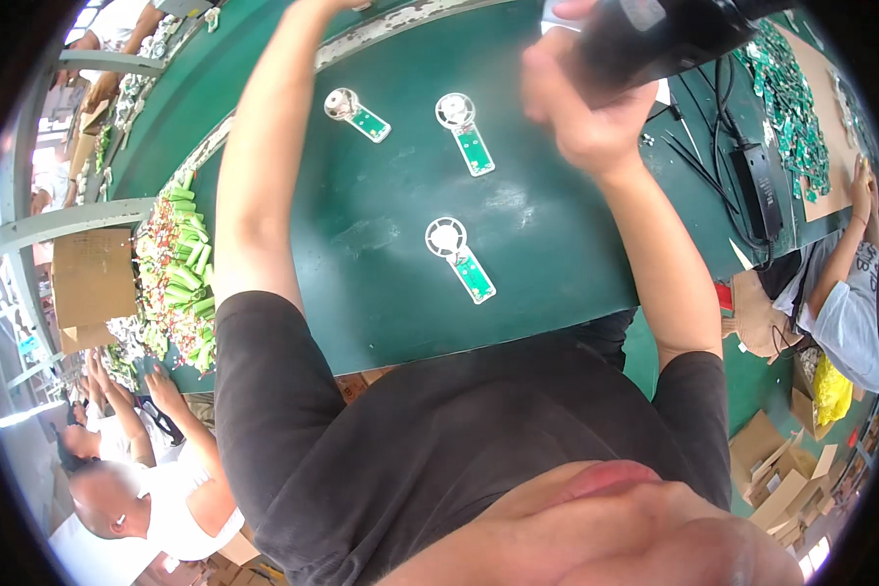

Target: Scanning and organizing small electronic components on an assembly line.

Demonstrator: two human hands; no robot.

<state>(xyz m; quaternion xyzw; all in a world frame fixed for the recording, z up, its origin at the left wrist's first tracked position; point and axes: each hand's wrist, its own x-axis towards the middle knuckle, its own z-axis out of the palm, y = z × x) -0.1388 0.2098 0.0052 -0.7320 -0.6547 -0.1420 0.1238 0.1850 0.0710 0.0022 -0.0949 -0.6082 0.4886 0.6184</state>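
Note:
My right hand (596,122) is raised at the upper right, its fingers closed around a thick black cylindrical tool (659,39). The tool is blurred and partly cut off by the frame, so its exact kind is unclear. Only the wrist and a bit of my left hand (334,3) show at the top edge; its fingers are out of sight. Between my arms lie three white ring-and-handle pieces with green circuit boards: the nearest piece (474,276), one farther back (473,151) and one at the far left (368,123). Neither hand touches them.
These pieces lie on a green table (381,313). Left are piled green cylinders (184,273) with wires and a cardboard box (93,278). Right are a black power adapter (755,190) with cables and heaped circuit boards (786,112). Co-workers sit on both sides.

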